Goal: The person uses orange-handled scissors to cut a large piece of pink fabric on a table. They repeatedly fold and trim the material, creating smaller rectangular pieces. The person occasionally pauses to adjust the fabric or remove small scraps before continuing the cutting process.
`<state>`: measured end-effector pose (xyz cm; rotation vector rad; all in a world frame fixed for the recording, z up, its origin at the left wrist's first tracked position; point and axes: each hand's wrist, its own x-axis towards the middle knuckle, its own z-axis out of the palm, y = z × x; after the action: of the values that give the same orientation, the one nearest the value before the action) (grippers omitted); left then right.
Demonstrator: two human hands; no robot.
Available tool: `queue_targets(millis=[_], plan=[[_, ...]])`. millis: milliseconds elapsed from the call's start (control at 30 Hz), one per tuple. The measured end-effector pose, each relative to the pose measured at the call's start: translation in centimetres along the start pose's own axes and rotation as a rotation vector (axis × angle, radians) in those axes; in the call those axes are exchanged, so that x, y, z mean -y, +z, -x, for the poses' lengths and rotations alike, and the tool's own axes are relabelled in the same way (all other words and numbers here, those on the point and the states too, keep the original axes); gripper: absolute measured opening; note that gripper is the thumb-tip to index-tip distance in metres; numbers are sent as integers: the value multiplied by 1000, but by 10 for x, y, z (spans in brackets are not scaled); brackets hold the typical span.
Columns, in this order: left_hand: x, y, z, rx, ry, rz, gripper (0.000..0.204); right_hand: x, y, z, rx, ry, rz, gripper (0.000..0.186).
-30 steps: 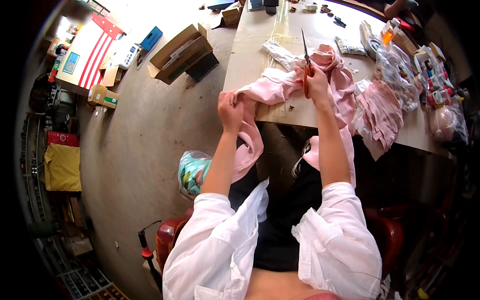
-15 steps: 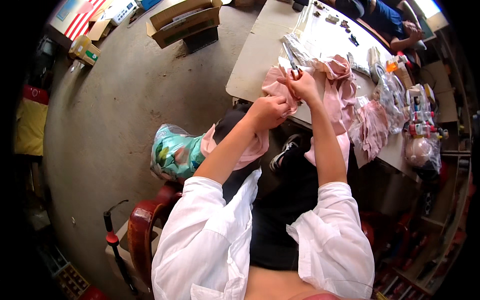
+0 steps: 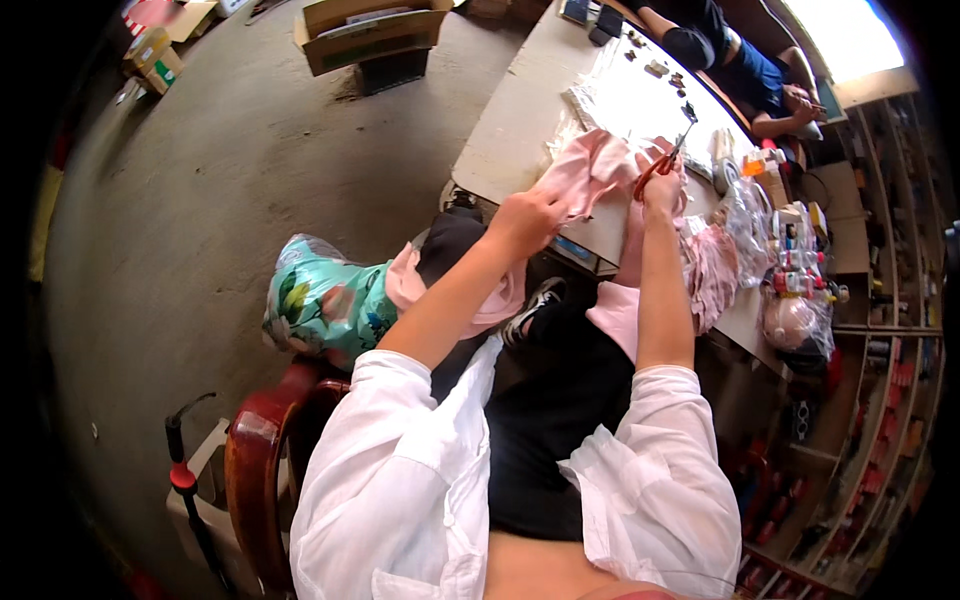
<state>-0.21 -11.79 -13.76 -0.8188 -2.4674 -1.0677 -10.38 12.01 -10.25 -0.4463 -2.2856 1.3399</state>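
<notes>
Pink fabric stretches up from my left hand, whose fingers are closed on its near edge at the table's front. My right hand is closed around the red handles of a pair of scissors, their blades pointing away toward the far side. More pink cloth lies around and beneath that hand, and some hangs over the table edge below my right forearm. To the right, a crumpled pile of pink pieces rests along the edge. Another pink piece lies over my left leg.
The white table carries small dark items, plastic bags and bottles. Across it sits another person. A green floral bag stands left of my legs, near a red wooden chair. Beyond is a cardboard box.
My right hand has moved right with the scissors, away from my left hand. The left hand has drawn slightly left and nearer, pulling the pink fabric out between them. The view has shifted.
</notes>
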Motion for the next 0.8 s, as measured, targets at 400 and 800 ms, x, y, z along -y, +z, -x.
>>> queue_targets(millis=[400,800], plan=[[13,24,7,187,-67,-84,15,5,27,22,250,7,298,38],[16,6,1,-30,-61,-180,7,60,-32,-26,565,196,-116,20]])
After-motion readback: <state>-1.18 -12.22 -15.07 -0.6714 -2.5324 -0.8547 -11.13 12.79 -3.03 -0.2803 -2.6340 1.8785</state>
